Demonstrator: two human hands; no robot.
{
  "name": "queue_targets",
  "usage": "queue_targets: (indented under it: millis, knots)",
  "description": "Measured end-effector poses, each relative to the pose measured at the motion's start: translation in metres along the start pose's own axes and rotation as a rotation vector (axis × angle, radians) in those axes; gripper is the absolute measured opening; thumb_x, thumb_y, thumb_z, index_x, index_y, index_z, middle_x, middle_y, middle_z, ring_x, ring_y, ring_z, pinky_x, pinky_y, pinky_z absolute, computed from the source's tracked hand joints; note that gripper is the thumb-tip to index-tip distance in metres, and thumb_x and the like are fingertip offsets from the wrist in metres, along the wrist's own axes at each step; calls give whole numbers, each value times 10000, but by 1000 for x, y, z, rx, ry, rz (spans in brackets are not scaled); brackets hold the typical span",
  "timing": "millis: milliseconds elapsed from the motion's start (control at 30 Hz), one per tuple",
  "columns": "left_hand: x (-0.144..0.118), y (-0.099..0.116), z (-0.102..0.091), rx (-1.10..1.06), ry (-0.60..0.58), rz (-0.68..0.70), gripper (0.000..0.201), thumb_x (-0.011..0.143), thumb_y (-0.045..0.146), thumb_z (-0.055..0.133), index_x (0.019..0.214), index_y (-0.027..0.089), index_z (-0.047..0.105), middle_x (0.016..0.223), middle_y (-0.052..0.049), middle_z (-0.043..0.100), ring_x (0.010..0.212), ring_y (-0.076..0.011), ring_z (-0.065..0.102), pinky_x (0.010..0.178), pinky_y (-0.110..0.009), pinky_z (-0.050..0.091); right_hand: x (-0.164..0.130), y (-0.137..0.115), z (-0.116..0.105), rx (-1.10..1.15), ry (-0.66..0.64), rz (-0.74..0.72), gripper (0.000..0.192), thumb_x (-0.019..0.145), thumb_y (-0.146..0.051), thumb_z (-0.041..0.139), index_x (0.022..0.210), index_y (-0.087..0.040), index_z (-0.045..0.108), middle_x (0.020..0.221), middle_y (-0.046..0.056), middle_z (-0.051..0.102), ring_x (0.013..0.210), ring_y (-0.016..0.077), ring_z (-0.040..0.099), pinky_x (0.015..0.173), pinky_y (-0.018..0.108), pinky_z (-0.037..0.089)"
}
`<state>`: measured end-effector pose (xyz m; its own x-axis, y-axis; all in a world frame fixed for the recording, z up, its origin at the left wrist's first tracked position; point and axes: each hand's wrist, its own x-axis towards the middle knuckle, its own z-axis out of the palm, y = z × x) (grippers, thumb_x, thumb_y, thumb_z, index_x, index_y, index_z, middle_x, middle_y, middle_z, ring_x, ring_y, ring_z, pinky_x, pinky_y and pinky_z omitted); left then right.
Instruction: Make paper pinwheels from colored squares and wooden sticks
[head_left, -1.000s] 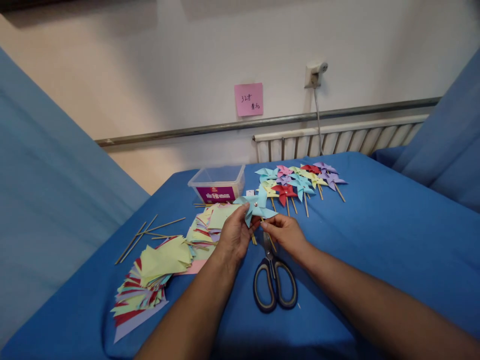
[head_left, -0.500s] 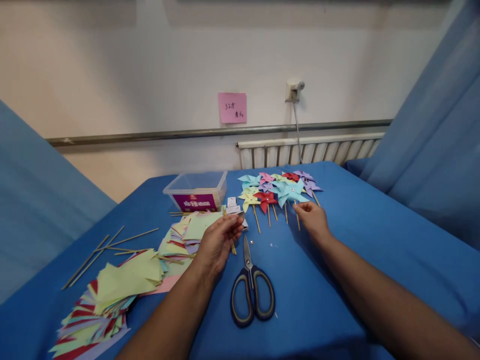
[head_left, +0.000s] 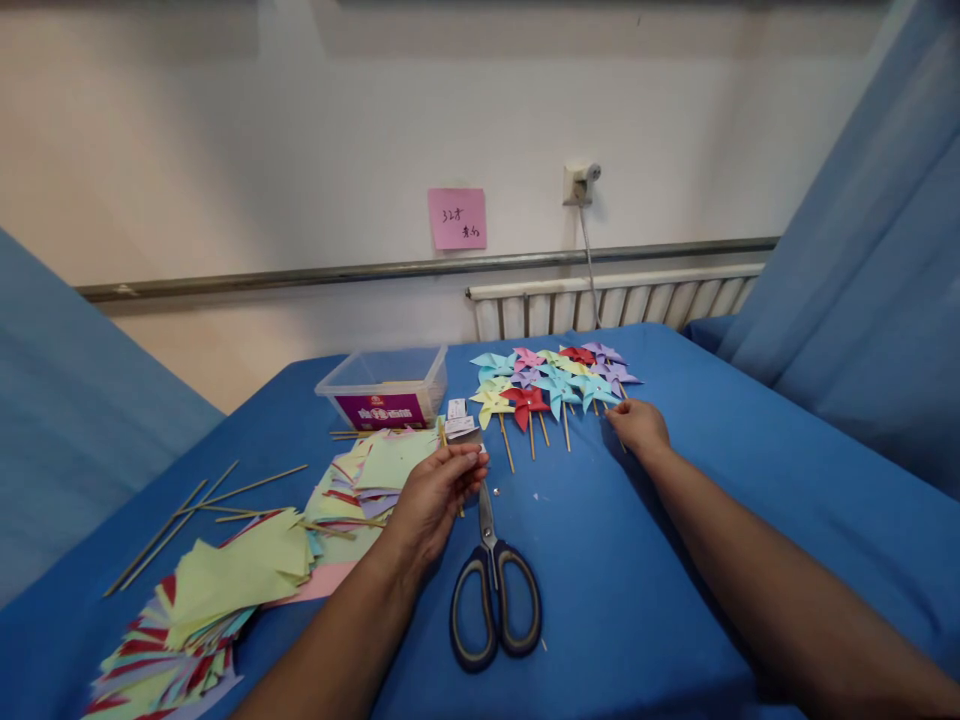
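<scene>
Now, in the head view, our hands have parted. A second ago both held a light blue pinwheel just above the scissors (head_left: pixel 495 590); since then our right hand (head_left: pixel 639 425) has carried it out to two o'clock and laid it at the near right edge of the pinwheel cluster (head_left: pixel 551 378) on the blue desk (head_left: pixel 675 560). That hand rests at the edge of the cluster, fingers curled down on a stick there; whether its grip has let go we cannot tell. We judge that this pinwheel is done and has joined the finished ones.

Our left hand (head_left: pixel 435 490) has stayed near the middle, at about eleven o'clock from the scissors. Its grip is pinched shut on small white paper slips (head_left: pixel 459 420) that stand up from thumb and fingertips, with what looks like a thin stick under them.

Around it: fanned stacks of cut paper squares (head_left: pixel 225 580) at nine o'clock, loose wooden sticks (head_left: pixel 202 500) beyond them, and a clear plastic box (head_left: pixel 386 385) at twelve o'clock from the left hand, just left of the cluster. The scissors lie closed, handles toward us.
</scene>
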<state>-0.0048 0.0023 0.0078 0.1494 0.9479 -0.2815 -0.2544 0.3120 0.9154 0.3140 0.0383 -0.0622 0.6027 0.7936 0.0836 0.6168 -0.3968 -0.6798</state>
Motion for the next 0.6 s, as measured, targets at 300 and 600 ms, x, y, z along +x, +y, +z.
queue_targets:
  millis: [300, 600]
  knots:
    - [2, -5, 2, 42, -8, -25, 168, 688, 123, 755, 842, 127, 689, 832, -90, 730, 632, -104, 640, 609, -202, 488, -4, -7, -5, -128, -37, -7, 162, 755, -320, 621, 671, -208, 701, 643, 73, 693, 629, 207, 632, 552, 279, 356]
    - [2, 1, -1, 60, -10, 22, 213, 657, 144, 773, 850, 123, 685, 807, -86, 726, 641, -118, 641, 609, -211, 491, -7, -7, -8, -149, -72, -9, 228, 799, -403, 590, 742, -214, 704, 645, 61, 678, 624, 207, 616, 569, 286, 358]
